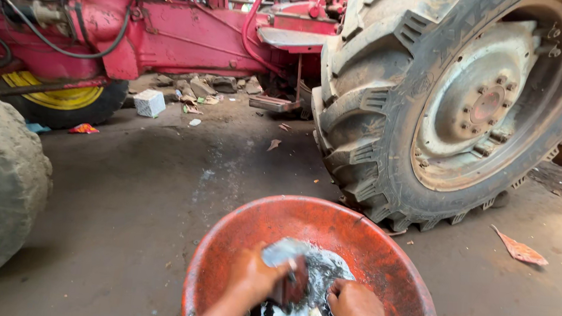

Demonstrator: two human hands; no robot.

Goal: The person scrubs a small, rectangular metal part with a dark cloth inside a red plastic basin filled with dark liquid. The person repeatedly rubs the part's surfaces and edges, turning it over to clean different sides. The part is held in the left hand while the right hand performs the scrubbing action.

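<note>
Hands, left hand [259, 275] and right hand [353, 306], gripping dark part [290, 287], orange basin [366, 239]

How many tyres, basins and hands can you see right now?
Large muddy black rubber tractor tyres: 2
Small black tyre with yellow rim: 1
Round red plastic basin: 1
Bare hands in the basin: 2 (left hand, right hand)
Total: 6

A round orange basin [379, 246] sits on the dusty floor beside a big tractor tyre, its inside smeared with dark grime and holding grey, dirty liquid. A small dark part [290, 285] stands upright in that liquid, near the middle.
</note>
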